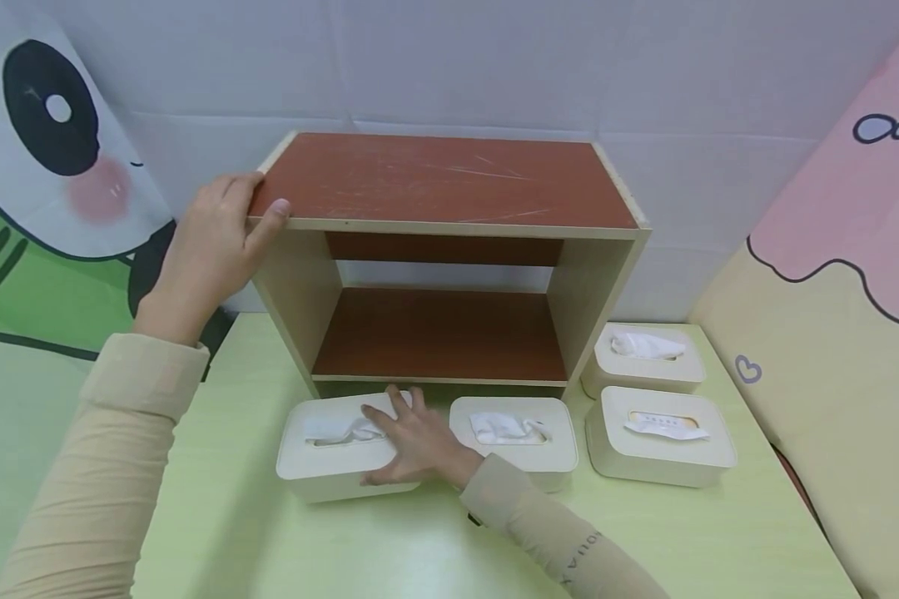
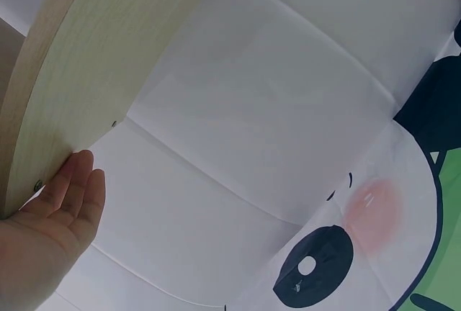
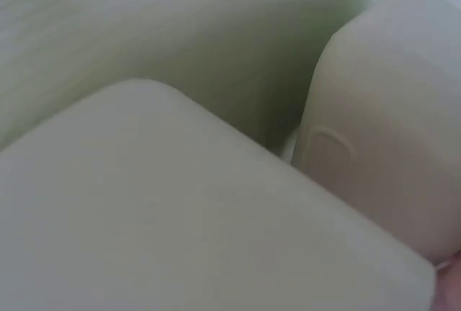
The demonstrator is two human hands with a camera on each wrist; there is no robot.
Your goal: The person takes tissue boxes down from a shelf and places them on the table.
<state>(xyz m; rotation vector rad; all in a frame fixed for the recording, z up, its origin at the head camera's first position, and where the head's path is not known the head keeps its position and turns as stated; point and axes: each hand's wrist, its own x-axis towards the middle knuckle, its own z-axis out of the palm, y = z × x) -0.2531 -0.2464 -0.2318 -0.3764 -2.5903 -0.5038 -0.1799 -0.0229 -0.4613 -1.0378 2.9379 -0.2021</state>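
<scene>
A two-tier wooden shelf (image 1: 449, 179) with a scratched red-brown top stands against the back wall. My left hand (image 1: 213, 245) holds its top left corner, thumb on the top and fingers along the side panel (image 2: 86, 59). In the left wrist view the fingers of that hand (image 2: 61, 217) lie against this panel. My right hand (image 1: 423, 445) grips the right end of a white tissue box (image 1: 322, 449) in front of the shelf, its fingers spread across the lid and front. The right wrist view shows white box surfaces (image 3: 180, 217) up close, with a fingertip at the lower right.
Right of my right hand sits a second tissue box (image 1: 554, 428). Two more, a front box (image 1: 659, 449) and a rear box (image 1: 685, 366), stand at the table's right side. The pale green table (image 1: 195, 507) meets cartoon-printed wall sheets (image 1: 817, 274).
</scene>
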